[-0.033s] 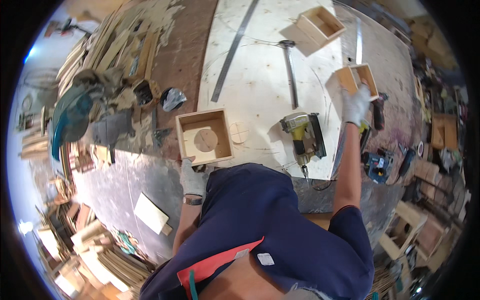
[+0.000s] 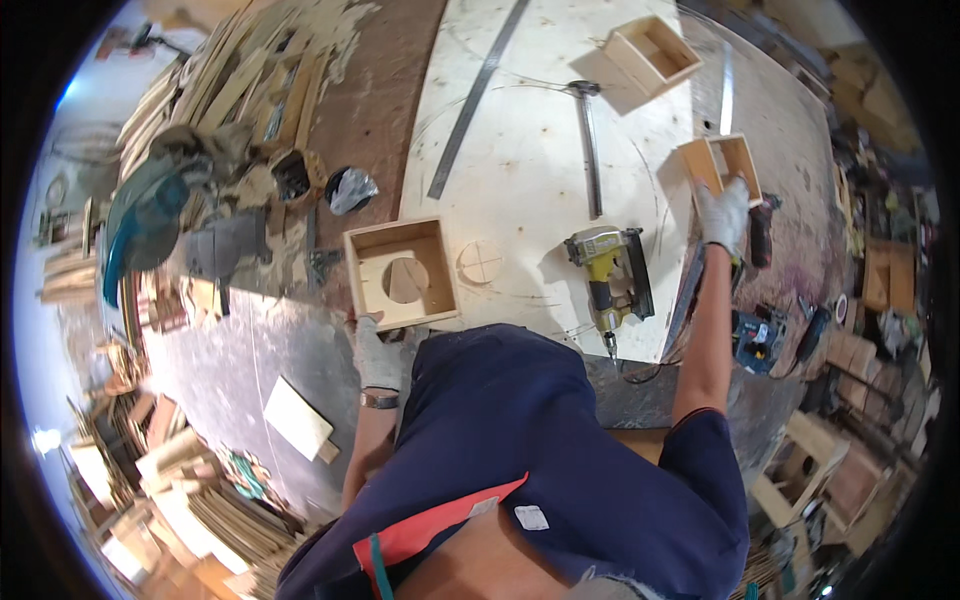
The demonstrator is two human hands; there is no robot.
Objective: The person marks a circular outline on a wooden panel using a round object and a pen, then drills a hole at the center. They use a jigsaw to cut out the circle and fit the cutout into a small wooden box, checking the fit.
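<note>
My left hand (image 2: 377,355), in a pale work glove, grips the near-left corner of an open wooden box (image 2: 452,270). A round opening shows in that box's bottom. Beside it on the pale board is a circle with crossed lines (image 2: 480,263). Reaching out to the right, my gloved right hand (image 2: 724,212) holds the near wall of a smaller wooden box (image 2: 697,163), which has a divider; some fingers are inside it. Between my hands, a yellow-green and black nail gun (image 2: 608,275) lies on the board.
A long steel ruler (image 2: 478,100), a sliding caliper-like bar (image 2: 590,150) and another divided box (image 2: 650,60) lie on the pale board (image 2: 530,130). At right are a blue power tool (image 2: 757,340) and a metal strip (image 2: 727,90). A teal saw (image 2: 140,235) and wood strips stand left.
The box in my left hand has shifted slightly left across the board, and what shows through its round opening has changed. My right hand keeps its hold on the smaller box. The view has shifted slightly.
</note>
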